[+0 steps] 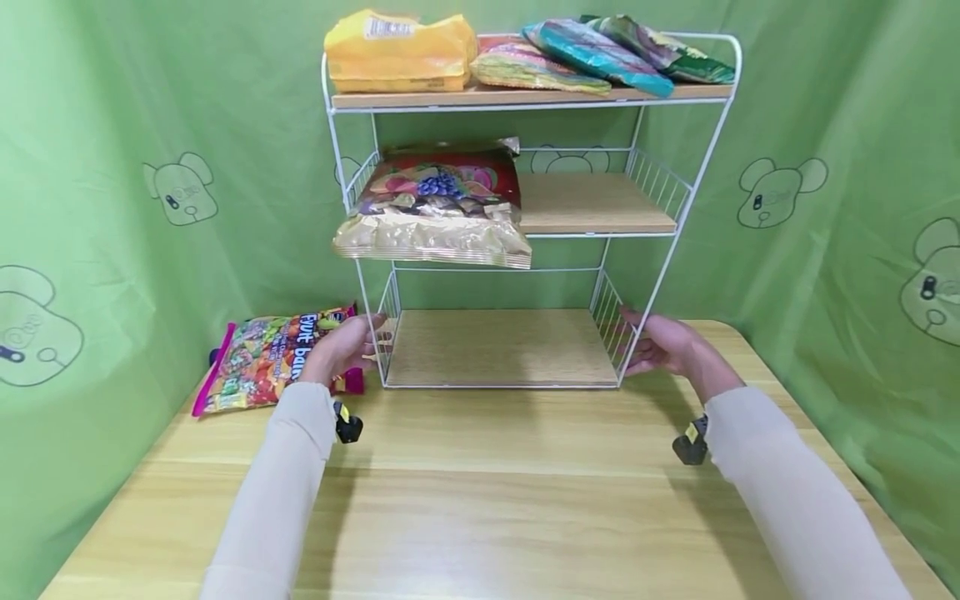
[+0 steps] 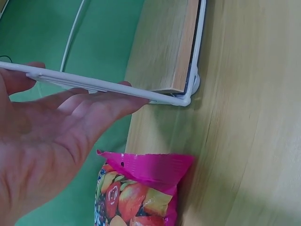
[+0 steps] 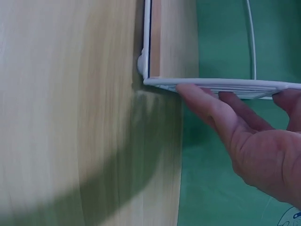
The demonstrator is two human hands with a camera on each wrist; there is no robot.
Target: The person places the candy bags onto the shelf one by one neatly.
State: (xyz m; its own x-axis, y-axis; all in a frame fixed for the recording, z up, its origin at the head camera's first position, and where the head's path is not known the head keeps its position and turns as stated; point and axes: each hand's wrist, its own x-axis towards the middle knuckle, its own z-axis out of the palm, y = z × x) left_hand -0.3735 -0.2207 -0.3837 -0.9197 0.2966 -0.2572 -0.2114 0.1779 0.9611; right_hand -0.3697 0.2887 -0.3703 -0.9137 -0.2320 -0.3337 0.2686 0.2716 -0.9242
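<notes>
A three-tier rack of white wire with wooden shelves [image 1: 502,350] stands on the table. My left hand [image 1: 351,343] is at its lower left side, fairly straight fingers [image 2: 101,106] laid against the outside of the wire side panel. At the lower right side, my right hand [image 1: 663,343] mirrors this, with fingertips [image 3: 190,92] touching the wire panel from outside. Beside and behind my left wrist lies a colourful candy bag [image 1: 262,358] with pink edges. On the middle shelf a large dark red and gold bag [image 1: 442,200] lies flat, its gold end jutting past the front edge.
The top shelf carries a yellow package [image 1: 401,54], a pink and yellow packet [image 1: 532,68], a blue packet [image 1: 596,57] and a dark green packet [image 1: 667,50]. Green curtain [image 1: 97,208] surrounds the wooden table [image 1: 480,500] at the back and both sides.
</notes>
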